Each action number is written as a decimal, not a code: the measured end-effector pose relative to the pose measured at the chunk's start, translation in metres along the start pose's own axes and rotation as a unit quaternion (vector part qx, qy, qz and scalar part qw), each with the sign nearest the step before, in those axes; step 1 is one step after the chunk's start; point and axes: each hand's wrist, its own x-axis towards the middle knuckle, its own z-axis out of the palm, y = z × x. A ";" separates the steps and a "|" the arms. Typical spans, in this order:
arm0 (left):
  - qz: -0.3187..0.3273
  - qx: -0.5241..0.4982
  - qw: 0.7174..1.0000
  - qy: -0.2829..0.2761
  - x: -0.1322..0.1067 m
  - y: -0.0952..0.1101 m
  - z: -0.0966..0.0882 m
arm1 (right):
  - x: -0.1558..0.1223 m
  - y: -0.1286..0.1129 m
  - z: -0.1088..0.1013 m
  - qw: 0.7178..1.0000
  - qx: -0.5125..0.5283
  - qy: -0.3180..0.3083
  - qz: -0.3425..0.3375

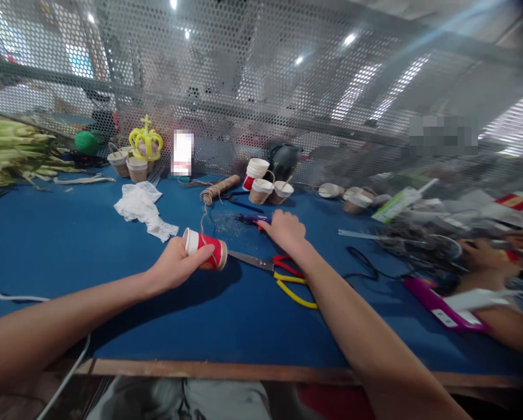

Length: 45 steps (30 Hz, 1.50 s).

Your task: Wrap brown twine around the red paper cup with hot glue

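Note:
My left hand [178,262] is closed round a red and white paper cup [215,254], tipped on its side above the table. Brown cord is wound near the cup's base, and a strand of twine runs from the cup to a twine roll [220,189] behind it. Farther right, my right hand [288,232] grips a blue glue gun [255,219] whose nozzle points left; the fingers are partly hidden. Scissors [265,265] with red and yellow handles lie between the cup and my right forearm.
A crumpled white cloth [143,204] lies left of the twine. Twine-wrapped cups [261,189] stand at the back, beside a perforated metal screen [226,76]. At right are a purple power strip [436,303], a black cable [364,262] and another person's hand [484,256]. Corn husks [16,143] lie far left.

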 end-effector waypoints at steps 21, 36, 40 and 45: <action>-0.155 -0.185 0.970 -0.028 0.000 0.008 0.005 | -0.082 -0.040 -0.010 0.850 0.456 -0.159 -0.212; -0.248 -0.255 0.935 -0.003 0.007 0.008 0.003 | -0.080 -0.036 -0.017 0.864 0.424 -0.157 -0.221; -0.261 -0.250 0.932 0.009 0.007 0.011 0.003 | -0.079 -0.037 -0.015 0.865 0.427 -0.146 -0.221; -0.256 -0.213 0.943 0.007 0.005 0.012 0.004 | -0.076 -0.037 -0.009 0.866 0.431 -0.124 -0.220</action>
